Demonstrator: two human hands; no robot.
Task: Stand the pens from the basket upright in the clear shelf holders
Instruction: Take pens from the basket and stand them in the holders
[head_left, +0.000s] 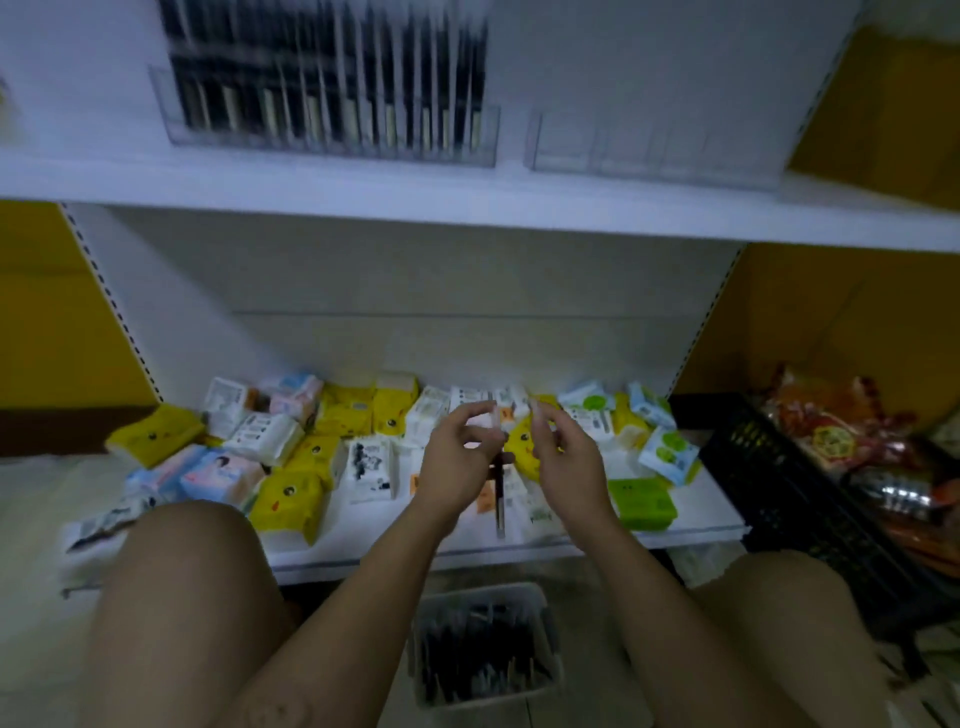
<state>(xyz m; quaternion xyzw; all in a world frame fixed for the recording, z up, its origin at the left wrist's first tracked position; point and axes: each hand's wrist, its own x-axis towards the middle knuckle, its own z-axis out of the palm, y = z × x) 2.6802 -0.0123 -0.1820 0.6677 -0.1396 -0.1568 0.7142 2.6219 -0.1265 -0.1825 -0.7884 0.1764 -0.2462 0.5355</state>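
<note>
A dark pen (500, 499) hangs upright in front of the lower shelf, pinched near its upper part by my left hand (457, 457). My right hand (566, 457) hovers just right of it with loosely curled fingers and holds nothing I can see. The grey basket (546, 603) sits on the floor between my knees with several dark pens (478, 649) in it. On the upper shelf, the left clear holder (332, 130) is full of upright dark pens. The right clear holder (654, 150) stands empty. The picture is blurred.
Several tissue packs (291, 499) in yellow, white, blue and green cover the lower shelf (467, 553). A black crate (769, 478) with snack packets stands at the right. The white upper shelf edge (467, 208) runs across above my hands.
</note>
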